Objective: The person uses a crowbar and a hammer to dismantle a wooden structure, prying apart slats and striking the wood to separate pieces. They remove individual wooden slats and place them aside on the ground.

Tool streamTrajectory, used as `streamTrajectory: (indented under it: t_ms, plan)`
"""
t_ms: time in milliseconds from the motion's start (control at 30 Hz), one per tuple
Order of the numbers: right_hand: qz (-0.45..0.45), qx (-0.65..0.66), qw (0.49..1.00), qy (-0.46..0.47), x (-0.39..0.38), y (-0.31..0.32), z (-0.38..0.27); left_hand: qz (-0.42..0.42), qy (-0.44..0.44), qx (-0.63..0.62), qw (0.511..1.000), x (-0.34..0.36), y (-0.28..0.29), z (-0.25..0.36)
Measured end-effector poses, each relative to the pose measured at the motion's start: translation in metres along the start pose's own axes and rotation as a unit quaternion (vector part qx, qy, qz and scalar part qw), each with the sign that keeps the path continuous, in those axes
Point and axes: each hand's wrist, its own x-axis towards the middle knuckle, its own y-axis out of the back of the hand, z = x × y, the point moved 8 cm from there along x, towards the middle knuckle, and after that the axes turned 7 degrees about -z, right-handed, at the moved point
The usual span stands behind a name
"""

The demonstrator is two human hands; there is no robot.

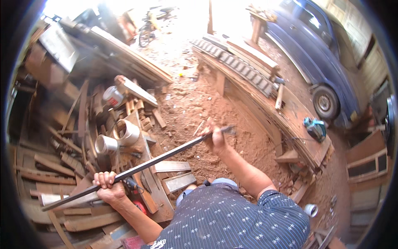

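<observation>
A long, dark, straight bar [159,160] crosses in front of me, its right end higher in the picture than its left. My left hand [109,187] is closed around it some way in from its lower left end. Close to the other end, my right hand [215,139] grips it too, fingers wrapped round. The tip beyond my right hand is blurred, so its shape is unclear. Below the bar, near my left forearm, a power tool with a toothed blade [146,181] shows in part on a wooden board.
Scrap wood [70,166] is piled at left, with white buckets [126,132] among it. A wooden workbench [296,120] on the right bears a long ridged strip [236,62] and a teal power tool [315,129]. Sawdust covers the floor [186,112]. A blue car [315,45] stands beyond.
</observation>
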Motion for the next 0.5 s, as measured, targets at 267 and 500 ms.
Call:
streamTrajectory:
  t_ms: [267,500]
  plan:
    - [-0.007,-0.429,0.889,-0.162,-0.021,0.157,0.044,0.109,-0.065,0.262,0.957,0.112,-0.089,-0.129]
    - [0.221,-0.401,0.884,-0.089,0.047,0.311,-0.073,0.066,-0.001,0.286,0.956,0.206,-0.061,-0.276]
